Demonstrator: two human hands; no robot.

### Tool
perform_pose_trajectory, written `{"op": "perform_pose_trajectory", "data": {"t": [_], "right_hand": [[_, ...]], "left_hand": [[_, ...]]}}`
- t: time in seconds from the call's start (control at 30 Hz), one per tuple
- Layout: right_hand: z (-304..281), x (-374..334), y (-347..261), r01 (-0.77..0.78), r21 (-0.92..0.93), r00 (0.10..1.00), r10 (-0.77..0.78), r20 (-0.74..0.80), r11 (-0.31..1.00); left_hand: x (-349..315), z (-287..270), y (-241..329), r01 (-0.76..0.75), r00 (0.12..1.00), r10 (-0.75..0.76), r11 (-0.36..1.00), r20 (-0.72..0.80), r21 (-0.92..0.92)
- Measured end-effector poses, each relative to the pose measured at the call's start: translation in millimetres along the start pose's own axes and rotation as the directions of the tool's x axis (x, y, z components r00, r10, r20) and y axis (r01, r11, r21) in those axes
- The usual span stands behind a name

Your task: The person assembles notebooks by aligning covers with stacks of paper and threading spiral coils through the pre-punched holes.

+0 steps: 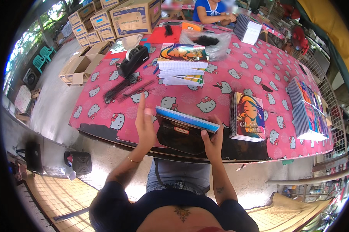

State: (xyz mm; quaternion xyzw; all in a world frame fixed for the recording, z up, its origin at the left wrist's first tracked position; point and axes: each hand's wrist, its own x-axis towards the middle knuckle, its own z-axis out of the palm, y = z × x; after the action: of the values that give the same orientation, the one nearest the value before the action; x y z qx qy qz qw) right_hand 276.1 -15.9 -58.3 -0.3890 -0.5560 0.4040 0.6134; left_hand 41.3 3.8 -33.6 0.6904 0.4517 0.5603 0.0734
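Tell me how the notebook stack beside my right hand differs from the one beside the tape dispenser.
The stack beside your right hand is fairly neat; the stack beside the tape dispenser is unevenly staggered. The first shows dark spiral binding; the second shows none. The first's long side runs front to back; the second's, left to right. Both have colourful illustrated covers.

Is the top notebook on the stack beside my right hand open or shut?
Shut. Beside your right hand, the top notebook lies with its illustrated cover face up and no inside page laid open.

Blue-edged notebook (187, 119) in right fingers (208, 141)
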Motion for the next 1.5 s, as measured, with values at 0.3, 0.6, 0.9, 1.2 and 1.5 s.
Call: {"op": "perform_pose_trajectory", "data": {"t": [0.3,0.6,0.9,1.2,1.5], "right_hand": [[-37,16,22,-0.023,-0.040,0.999,0.025,0.046,0.999],[1,34,-76,0.505,-0.700,0.827,-0.516,0.225,0.505],[77,73,-48,0.571,-0.630,0.820,-0.323,0.473,0.526],[81,73,-51,0.571,-0.617,0.821,-0.361,0.443,0.542],[77,74,-62,0.634,-0.591,0.774,-0.420,0.475,0.499]], "left_hand": [[71,-35,-180,-0.042,0.986,-0.098,0.636,0.136,0.770],[81,-22,-135,-0.107,0.991,0.014,0.691,0.135,0.715],[33,-36,16,0.092,0.994,-0.089,0.995,0.062,-0.034],[27,-39,13,0.126,0.988,-0.128,0.991,0.085,0.035],[37,-42,5,0.163,0.966,-0.161,0.987,0.201,0.010]]}}
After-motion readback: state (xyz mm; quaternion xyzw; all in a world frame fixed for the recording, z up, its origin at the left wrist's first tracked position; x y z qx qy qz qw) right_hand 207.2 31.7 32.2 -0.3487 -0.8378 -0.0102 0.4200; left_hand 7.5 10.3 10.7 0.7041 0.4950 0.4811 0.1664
